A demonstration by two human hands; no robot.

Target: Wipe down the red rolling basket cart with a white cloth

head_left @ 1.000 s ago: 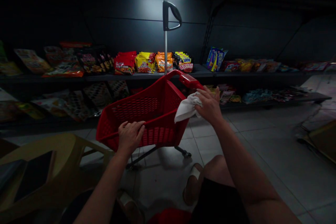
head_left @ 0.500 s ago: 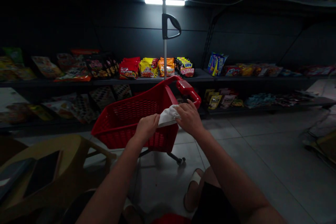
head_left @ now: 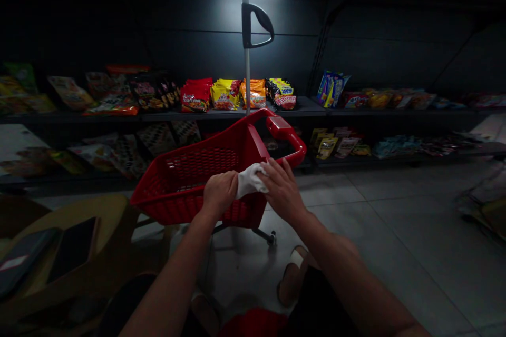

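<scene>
Above the near rim of the red cart [head_left: 185, 205], the left hand [head_left: 220, 194] and the right hand [head_left: 282, 191] stood close together, with a white cloth [head_left: 250, 180] bunched between them. The main change from a second earlier was that the left hand had left the rim, and both hands now shared the cloth. The left hand's fingers curled over one end of the cloth, while the right hand's spread fingers pressed on the other. The hands were nearly touching, clamped on the cloth from either side. I could not tell whether the cloth touched the rim.

The cart stood on the tile floor [head_left: 399, 231], its red handle [head_left: 286, 137] at the far end, out of reach of neither hand but not held. Beyond it, snack packets [head_left: 225, 95] lined dark shelves [head_left: 308, 110], and a metal pole [head_left: 246, 68] rose behind the cart. A sandal [head_left: 292, 279] showed below the right arm, and a tan chair [head_left: 87, 221] sat at lower left.
</scene>
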